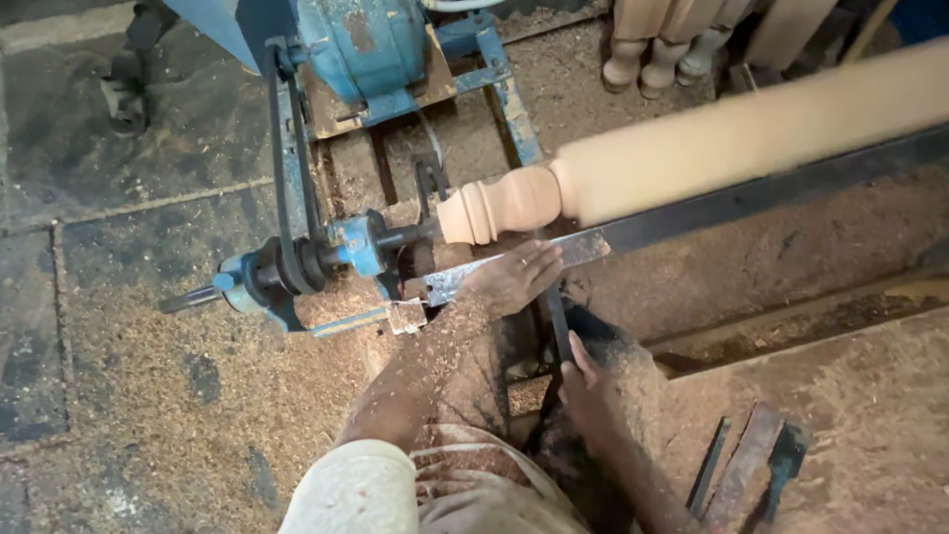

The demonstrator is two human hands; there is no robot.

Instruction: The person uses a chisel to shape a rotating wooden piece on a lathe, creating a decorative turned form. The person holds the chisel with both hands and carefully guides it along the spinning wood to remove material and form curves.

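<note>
Sawdust-covered floor (pixel 148 396) under blue lathe (pixel 366 49)

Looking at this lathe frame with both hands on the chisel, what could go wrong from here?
The left hand rests on the tool rest right beside the wooden spindle; a slip could carry fingers into the wood. The right hand grips the chisel low, so a catch could kick it back. The drive belt runs unguarded near the left forearm, and might snag the sleeve.
</note>
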